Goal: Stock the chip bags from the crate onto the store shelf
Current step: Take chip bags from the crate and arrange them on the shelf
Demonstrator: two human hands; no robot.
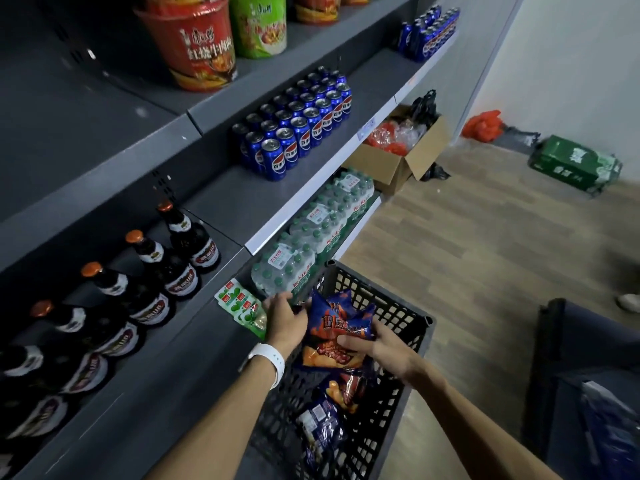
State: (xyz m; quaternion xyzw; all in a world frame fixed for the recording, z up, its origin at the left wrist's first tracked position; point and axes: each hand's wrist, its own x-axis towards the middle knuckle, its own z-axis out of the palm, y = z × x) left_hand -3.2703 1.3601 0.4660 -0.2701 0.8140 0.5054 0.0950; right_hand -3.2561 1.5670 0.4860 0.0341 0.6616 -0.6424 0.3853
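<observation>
Because the glossy blue-and-orange foil chip bags (341,327) are puffed with air, they will likely handle as light, soft and crackly, easy to crush and a little slick, so the safest hold is probably a gentle cupping of the flanks or a pinch on the crimped seams. In the head view a small bunch of them is lifted just above the black plastic lattice crate (391,327), which stands on the floor near the shelving, with more bags lying loose lower down in it. The left hand (284,317), a white watch band on its wrist, lies flat and half spread against the left side of the bunch; the right hand (375,346) curls its fingers over the lower right of the front bag, so the bags are pressed between the two. To the left, the grey metal shelf (194,348) has a hard front lip to clear, and green-and-white snack packets (242,306) already lie at its edge touching the left hand. Farther left stand dark glass bottles with orange caps (149,268), fragile if knocked. Open room seems to lie on the bare shelf near the person, between bottles and packets. Shrink-wrapped water bottle packs (311,233) sit just beyond the crate's far rim.
</observation>
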